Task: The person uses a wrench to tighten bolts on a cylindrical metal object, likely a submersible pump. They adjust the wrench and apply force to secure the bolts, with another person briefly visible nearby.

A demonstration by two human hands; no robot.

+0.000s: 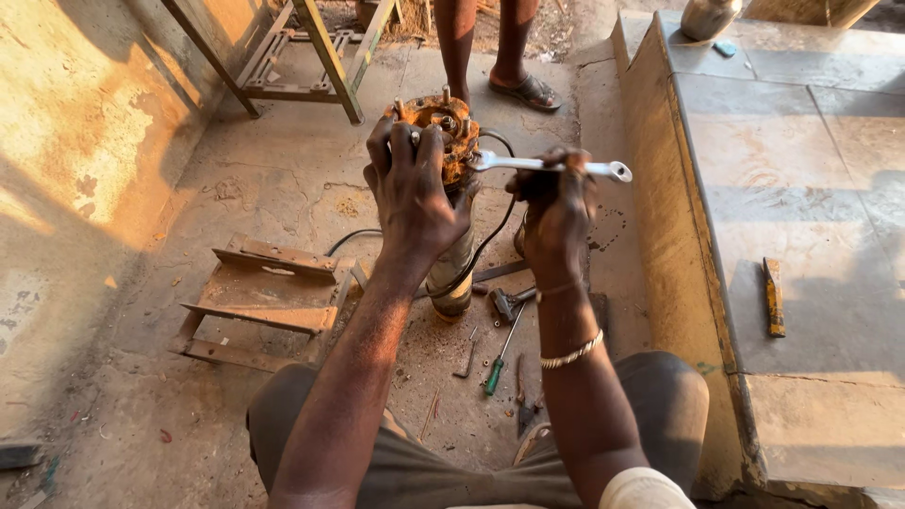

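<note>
Left hand (412, 193) clamped over rusty pump (451, 188) top; right hand (556, 212) gripping spanner (547, 166), its head on a bolt just beside left fingers. Bolts still standing, apparently undone none yet.

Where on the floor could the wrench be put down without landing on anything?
Bare floor lies between the metal frame and the small rusty stand. The raised ledge beside the right hand is mostly bare. It is crowded near the screwdriver, under the pump.
</note>
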